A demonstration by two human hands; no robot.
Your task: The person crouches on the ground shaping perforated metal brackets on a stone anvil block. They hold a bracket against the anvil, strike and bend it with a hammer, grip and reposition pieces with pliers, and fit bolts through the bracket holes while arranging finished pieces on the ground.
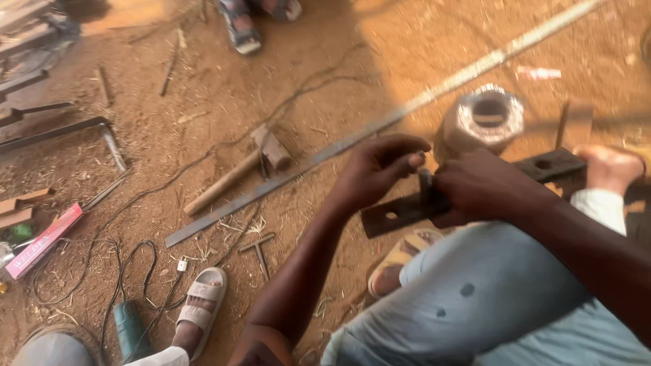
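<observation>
Across the dirt floor, a long flat steel strip running diagonally from lower left toward upper right. Beside its middle, a wooden-handled hammer lying flat. Near the right end, a round rusty metal drum with a hollow centre, just behind both hands. Under the hands, a dark flat steel bar with drilled holes, resting above a raised knee in pale trousers. Right hand curled down over the bar's middle, fingers together, pressed on it. Left hand with fingertips pinched together on a small upright bolt-like piece standing on the bar; blur hides the exact grip. At lower left, a white sandal on another person's foot, close to a green tool body with black cable. Far left, a pink box.
</observation>
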